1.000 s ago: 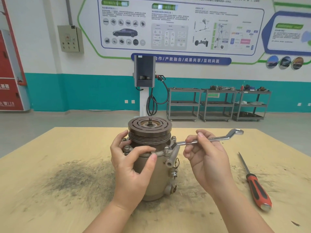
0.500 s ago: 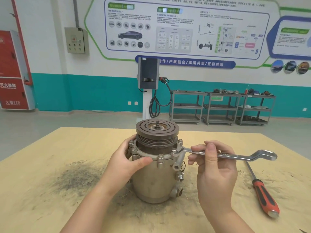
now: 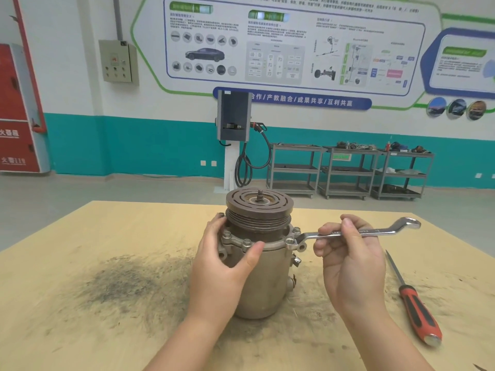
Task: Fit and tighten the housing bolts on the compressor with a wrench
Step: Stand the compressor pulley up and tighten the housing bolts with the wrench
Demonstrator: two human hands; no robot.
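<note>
We see the compressor [image 3: 261, 263] standing upright near the middle of the table [image 3: 107, 236], well back from the table's far edge and with bare, soot-smudged wood open to its left. On the right, a red-handled screwdriver [image 3: 412, 303] lies apart from our right hand [image 3: 353, 263]. Compared with half a second ago, the wrench [image 3: 356, 232] handle has swung a little toward the far side, its free ring end now higher and farther back. Our right fingers [image 3: 328, 231] curl around the wrench shank, thumb on top, with its ring end seated on a housing bolt [image 3: 290, 241] at the flange's right side. Our left hand [image 3: 225, 263] grips the compressor body, thumb on the front flange, fingers wrapped round the far left side.
</note>
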